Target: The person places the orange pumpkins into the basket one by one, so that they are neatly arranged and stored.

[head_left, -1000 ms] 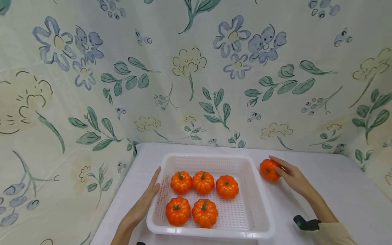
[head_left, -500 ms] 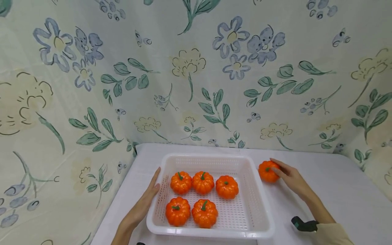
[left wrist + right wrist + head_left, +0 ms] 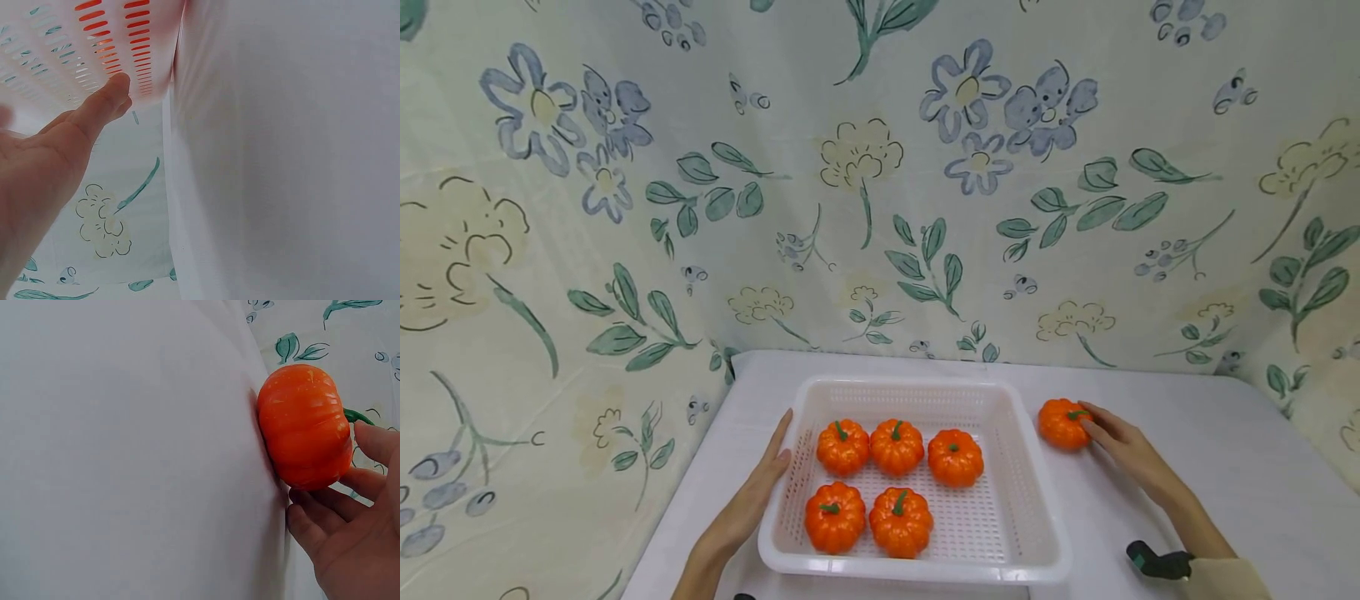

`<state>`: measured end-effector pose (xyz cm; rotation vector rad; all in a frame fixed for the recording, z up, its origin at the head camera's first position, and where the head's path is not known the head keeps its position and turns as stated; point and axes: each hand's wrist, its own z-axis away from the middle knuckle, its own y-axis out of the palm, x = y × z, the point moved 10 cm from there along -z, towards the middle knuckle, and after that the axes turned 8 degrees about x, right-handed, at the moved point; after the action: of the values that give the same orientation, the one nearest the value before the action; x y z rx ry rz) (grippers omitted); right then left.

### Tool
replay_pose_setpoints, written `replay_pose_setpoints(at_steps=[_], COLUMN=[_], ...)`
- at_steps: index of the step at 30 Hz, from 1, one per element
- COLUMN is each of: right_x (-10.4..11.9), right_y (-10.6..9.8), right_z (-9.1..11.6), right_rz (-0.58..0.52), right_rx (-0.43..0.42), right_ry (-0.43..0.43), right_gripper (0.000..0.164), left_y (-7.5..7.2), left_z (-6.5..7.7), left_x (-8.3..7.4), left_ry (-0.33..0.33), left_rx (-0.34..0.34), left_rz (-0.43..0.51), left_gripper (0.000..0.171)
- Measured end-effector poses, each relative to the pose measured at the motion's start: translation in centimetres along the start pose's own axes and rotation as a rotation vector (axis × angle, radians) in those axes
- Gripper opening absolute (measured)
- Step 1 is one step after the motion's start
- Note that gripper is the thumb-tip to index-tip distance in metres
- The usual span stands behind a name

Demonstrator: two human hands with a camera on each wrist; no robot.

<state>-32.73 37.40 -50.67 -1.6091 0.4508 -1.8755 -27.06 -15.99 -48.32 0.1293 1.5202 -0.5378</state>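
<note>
An orange pumpkin with a green stem stands on the white table, right of a white plastic basket. My right hand is at its right side, fingers loosely bent. In the right wrist view, the thumb is by the stem of the pumpkin, with fingertips right at its edge and not wrapped round it. My left hand lies along the basket's left wall, fingers straight. From the left wrist view, its fingers reach up to the slotted wall.
Several more orange pumpkins sit in two rows in the basket, the back row fuller. A floral cloth hangs behind and at the left of the table. A dark strap piece is at my right wrist.
The pumpkin outside the basket shifts slightly left, then right, and its stem now points right. My right hand moves along with it, its thumb now off the pumpkin's top. The left hand stays still.
</note>
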Motion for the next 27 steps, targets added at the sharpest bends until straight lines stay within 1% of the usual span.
replay_pose_setpoints(at_steps=[3,7,8,12,15,18,24,27], right_x=[-0.3,-0.6,-0.7,-0.7,-0.1,0.7,1.8,2.0], right_y=[-0.2,-0.8,-0.8,-0.6,0.0,0.5,0.8,0.8], right_z=[0.2,0.7,0.8,0.9,0.5,-0.1,-0.9,-1.3], right_rz=[-0.023,-0.046,-0.036,-0.011,0.025,0.065,0.084,0.106], right_rx=[-0.001,-0.015,-0.013,0.009,0.008,-0.024,-0.078,-0.094], right_ry=[0.006,-0.017,-0.023,-0.044,-0.07,-0.084,-0.103,-0.089], right_gripper=[0.08,0.077,0.078,0.087,0.094,0.097,0.092,0.091], left_y=[0.0,0.0,0.0,-0.1,-0.2,-0.3,-0.1,0.0], left_z=[0.0,0.0,0.0,0.1,0.2,0.1,0.0,0.0], left_x=[0.0,0.1,0.1,0.2,0.3,0.3,0.2,0.1], left_ry=[0.004,0.0,-0.001,-0.006,-0.01,-0.012,-0.009,-0.003], left_rx=[-0.001,-0.002,-0.001,-0.001,-0.004,-0.005,0.001,0.002], left_rz=[-0.003,-0.005,-0.007,-0.004,-0.003,-0.006,-0.004,-0.006], left_gripper=[0.06,0.06,0.06,0.06,0.06,0.06,0.06,0.06])
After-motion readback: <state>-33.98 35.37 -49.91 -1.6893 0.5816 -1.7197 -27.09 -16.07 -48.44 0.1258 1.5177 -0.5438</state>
